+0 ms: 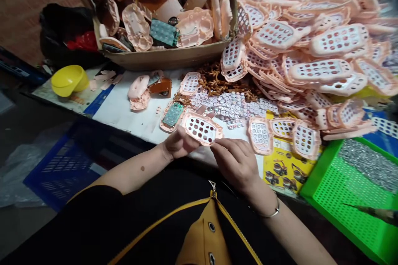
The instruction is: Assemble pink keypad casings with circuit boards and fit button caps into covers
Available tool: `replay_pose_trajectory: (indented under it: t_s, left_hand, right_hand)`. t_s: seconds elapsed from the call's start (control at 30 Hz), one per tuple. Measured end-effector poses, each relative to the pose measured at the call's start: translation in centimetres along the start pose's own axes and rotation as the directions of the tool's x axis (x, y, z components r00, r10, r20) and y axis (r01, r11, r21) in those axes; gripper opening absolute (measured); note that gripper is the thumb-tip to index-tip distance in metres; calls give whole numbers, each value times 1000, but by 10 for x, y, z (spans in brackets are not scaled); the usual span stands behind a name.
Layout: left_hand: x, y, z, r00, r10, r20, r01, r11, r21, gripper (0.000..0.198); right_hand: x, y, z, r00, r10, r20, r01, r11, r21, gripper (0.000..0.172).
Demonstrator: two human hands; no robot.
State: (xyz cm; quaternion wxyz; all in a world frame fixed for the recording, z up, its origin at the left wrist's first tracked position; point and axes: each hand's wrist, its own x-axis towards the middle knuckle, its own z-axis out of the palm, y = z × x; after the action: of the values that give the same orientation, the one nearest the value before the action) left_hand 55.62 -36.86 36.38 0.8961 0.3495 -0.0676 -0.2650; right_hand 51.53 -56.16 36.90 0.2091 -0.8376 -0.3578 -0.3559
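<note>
Between my hands, just over the table's front edge, is a pink plastic toy-phone shell (202, 129) with rows of button holes. My left hand (181, 143) is closed on its left end. The fingertips of my right hand (238, 160) pinch its lower right edge. Behind it lies a pink shell half with a green circuit board (173, 114). Small white printed button pieces (231, 105) are heaped farther back, beside brown rubbery parts (228, 80). To the right rests a shell filled with white buttons (260, 134), next to another holed shell (305, 140).
A cardboard box (174, 56) of shells and circuit boards stands at the back. Stacked pink shells (323, 70) rise at the right. A green basket (329, 186) holds small metal screws, with a screwdriver (373, 212) over it. A yellow bowl (70, 80) sits left; a blue crate (71, 169) is below.
</note>
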Motion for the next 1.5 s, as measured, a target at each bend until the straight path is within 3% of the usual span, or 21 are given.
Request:
replay_pose_trajectory:
  t_s: [0.1, 0.2, 0.27, 0.37, 0.43, 0.53, 0.63, 0.73, 0.9, 1.0, 1.1, 1.2, 1.33, 1.5]
  left_hand:
    - [-10, 14, -17, 985, -160, 67, 169, 972, -163, 115]
    - [-20, 23, -34, 895, -399, 198, 433, 884, -178, 95]
    - [-27, 25, -42, 846, -480, 232, 520, 839, -160, 77]
    - [-39, 29, -45, 862, -467, 198, 499, 850, -167, 68]
    - [-46, 33, -44, 894, -418, 161, 443, 880, -172, 69]
    - [-54, 40, -41, 948, -302, 102, 317, 928, -197, 73]
    - [-56, 47, -41, 970, -233, 71, 244, 937, -249, 78]
    - [-55, 48, -41, 964, -260, 56, 265, 925, -273, 69]
    - [-46, 36, -45, 969, -246, -17, 233, 934, -273, 63]
    - [-35, 24, -47, 968, -250, -25, 233, 931, -280, 67]
    - [-21, 14, -42, 970, -240, -37, 220, 933, -285, 60]
    - [-11, 7, -33, 959, -282, -22, 263, 919, -293, 57]
    - [-7, 1, -28, 931, -363, -24, 337, 886, -319, 62]
    - [-7, -2, -31, 936, -342, -85, 295, 892, -341, 62]
  right_hand:
    - [3, 4, 0, 992, -123, 43, 124, 992, -16, 25]
    - [5, 8, -1, 960, -261, 99, 260, 965, 18, 24]
    - [7, 7, 0, 941, -304, 148, 303, 953, 25, 23]
    - [10, 9, 5, 962, -230, 144, 215, 970, 114, 22]
    - [14, 16, 13, 992, -89, 88, 70, 977, 200, 26]
    - [23, 29, 33, 991, 75, 111, -88, 989, 120, 25]
    - [32, 35, 57, 954, 34, 297, 4, 992, -128, 25]
    - [32, 33, 71, 913, -51, 404, 140, 971, -192, 30]
    - [9, 36, 55, 957, -70, 283, 130, 972, -197, 23]
    - [-2, 38, 39, 987, 18, 159, 11, 984, -177, 10]
    - [-3, 29, 26, 996, 81, 39, -80, 996, -39, 13]
    - [2, 11, 19, 998, 17, 56, -21, 997, 69, 17]
    - [6, -8, 17, 987, -86, 139, 84, 996, 20, 17]
    - [7, -12, 18, 973, -154, 174, 153, 988, 22, 19]
